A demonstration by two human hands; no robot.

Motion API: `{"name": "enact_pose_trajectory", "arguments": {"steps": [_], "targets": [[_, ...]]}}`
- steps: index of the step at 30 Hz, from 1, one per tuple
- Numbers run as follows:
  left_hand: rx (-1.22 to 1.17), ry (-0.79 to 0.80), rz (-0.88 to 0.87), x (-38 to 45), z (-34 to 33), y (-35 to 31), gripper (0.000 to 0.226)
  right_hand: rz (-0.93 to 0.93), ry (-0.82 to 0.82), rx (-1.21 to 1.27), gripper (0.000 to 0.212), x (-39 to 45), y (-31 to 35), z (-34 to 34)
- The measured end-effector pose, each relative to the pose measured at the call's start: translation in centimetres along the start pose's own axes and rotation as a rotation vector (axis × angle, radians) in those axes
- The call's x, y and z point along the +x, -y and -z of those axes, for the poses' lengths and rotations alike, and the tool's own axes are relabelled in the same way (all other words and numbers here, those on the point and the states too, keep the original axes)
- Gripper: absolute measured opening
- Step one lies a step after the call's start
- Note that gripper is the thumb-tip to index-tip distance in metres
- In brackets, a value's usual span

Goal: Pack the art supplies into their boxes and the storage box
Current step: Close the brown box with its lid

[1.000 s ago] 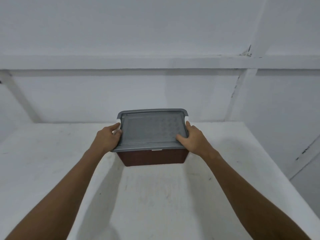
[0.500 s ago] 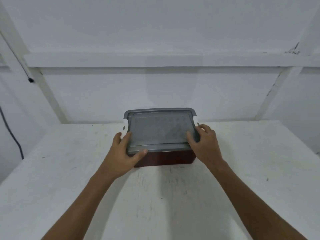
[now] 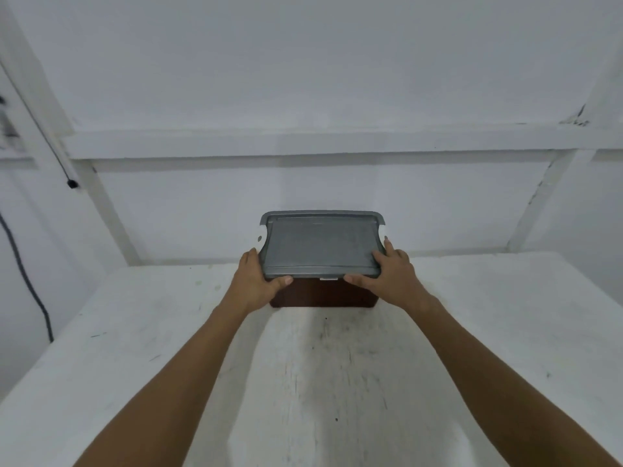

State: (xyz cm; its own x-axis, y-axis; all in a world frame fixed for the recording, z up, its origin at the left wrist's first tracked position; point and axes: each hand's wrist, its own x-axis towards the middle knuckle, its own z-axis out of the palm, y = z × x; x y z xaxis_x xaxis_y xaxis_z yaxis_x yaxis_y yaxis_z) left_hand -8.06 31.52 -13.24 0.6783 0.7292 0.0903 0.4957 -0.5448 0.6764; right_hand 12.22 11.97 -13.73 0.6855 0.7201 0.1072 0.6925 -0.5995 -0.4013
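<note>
A storage box (image 3: 323,294) with dark brown walls stands near the back of the white table (image 3: 135,332), closed by a grey lid (image 3: 320,244) with white latches at its sides. My left hand (image 3: 258,284) grips the lid's near left corner, thumb along the front edge. My right hand (image 3: 391,274) grips the near right corner, fingers on top of the lid and thumb on the front edge. The box's contents are hidden. No loose art supplies are in view.
A white wall with a horizontal beam (image 3: 303,139) rises right behind the box. A black cable (image 3: 27,274) hangs down the wall at the far left. The table top carries scuffs and dark specks.
Both hands have slid from the lid's sides to its near corners, thumbs now on the front edge. The view has shifted and the box sits slightly further right in it.
</note>
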Motion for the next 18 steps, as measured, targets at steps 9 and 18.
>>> {"name": "enact_pose_trajectory", "arguments": {"steps": [9, 18], "targets": [[0.005, 0.000, 0.073, 4.4, -0.7, -0.8, 0.073, -0.001, 0.031, -0.008, 0.094, 5.0, -0.3, -0.1], [0.019, 0.018, 0.091, 5.9, -1.2, -1.0, 0.078, -0.026, 0.038, -0.094, 0.094, 7.0, -0.7, -0.3]]}}
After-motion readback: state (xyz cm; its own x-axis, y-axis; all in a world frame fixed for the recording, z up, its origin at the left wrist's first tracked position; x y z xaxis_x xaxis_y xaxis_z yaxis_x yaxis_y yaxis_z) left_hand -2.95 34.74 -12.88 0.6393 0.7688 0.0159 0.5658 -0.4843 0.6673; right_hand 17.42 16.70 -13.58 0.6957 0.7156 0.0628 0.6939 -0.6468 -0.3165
